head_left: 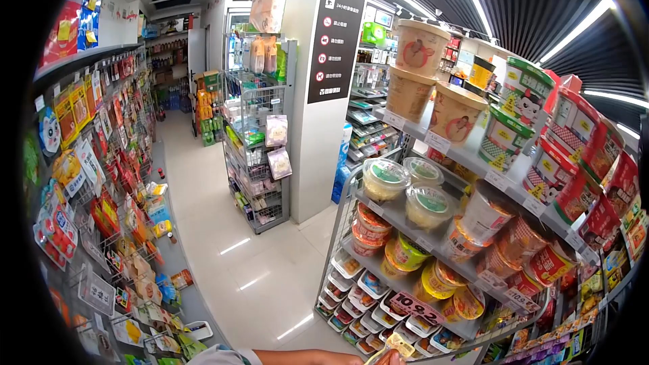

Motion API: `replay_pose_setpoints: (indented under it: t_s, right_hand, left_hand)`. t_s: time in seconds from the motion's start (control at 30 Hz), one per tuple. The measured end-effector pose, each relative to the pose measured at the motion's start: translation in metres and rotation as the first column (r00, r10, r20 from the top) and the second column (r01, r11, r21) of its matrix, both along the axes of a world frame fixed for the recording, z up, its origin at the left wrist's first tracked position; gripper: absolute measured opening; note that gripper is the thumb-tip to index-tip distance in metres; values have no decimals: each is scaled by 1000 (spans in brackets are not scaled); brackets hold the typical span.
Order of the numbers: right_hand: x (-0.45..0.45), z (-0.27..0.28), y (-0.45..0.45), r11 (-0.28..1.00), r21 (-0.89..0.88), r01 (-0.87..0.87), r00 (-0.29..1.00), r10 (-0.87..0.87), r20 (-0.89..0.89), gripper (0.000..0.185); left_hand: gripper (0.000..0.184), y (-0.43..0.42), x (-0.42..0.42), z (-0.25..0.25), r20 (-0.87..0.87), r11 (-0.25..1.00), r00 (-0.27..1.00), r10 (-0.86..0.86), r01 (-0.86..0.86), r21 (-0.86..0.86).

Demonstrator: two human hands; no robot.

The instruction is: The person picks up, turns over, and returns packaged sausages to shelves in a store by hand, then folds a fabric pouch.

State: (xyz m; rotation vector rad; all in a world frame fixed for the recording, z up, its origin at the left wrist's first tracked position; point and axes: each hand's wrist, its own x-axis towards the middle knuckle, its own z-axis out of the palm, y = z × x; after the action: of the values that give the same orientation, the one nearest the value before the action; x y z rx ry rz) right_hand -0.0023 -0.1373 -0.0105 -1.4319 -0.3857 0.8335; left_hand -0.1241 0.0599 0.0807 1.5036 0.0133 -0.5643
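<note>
While the left hand (385,359) pinches a small yellow packet (399,345) low before the white trays (373,284), the right hand is out of sight, its state untellable; 3 brown tubs (457,112) occupy the upper shelf (468,160).

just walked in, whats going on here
Someone stands in a shop aisle, and their left hand, mostly cut off by the bottom edge, appears to be holding a small yellow packet. The packet shows in front of a shelf rack stacked with tubs and bowls. Hanging snack packs line the left side.
</note>
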Motion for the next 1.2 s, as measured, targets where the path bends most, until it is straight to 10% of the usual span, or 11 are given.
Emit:
replay_pose_setpoints:
  t_s: [0.13,0.23,0.27,0.43,0.57,0.7,0.9,1.2]
  right_hand:
    - [6,-15,-5,997,-24,68,991,-70,-115,39]
    - [15,-21,-14,996,-78,46,986,-33,162,42]
    - [22,-14,-17,923,252,-292,956,278,89,42]
    - [20,-40,-21,995,15,-101,991,99,94,45]
    - [28,-10,-21,837,377,-397,888,454,-72,52]
    - [27,-13,-15,941,101,-324,945,327,-13,51]
    - [34,-18,-5,956,40,-290,957,290,9,49]
    - [40,-18,-1,968,-5,-253,967,253,32,47]
  left_hand:
    - [52,-10,11,-21,26,985,997,-70,65,160]
    - [52,-18,21,-19,81,955,977,-197,172,243]
    - [51,-22,22,-22,34,984,993,-113,107,139]
    - [42,-44,34,-21,96,992,994,52,-40,-122]
    - [48,-53,32,6,54,995,994,93,-91,-51]
    - [50,-56,35,-19,20,986,986,163,-163,41]
    - [50,-47,41,-34,100,995,994,32,-41,92]
    - [33,-47,46,-63,97,961,959,268,-273,38]
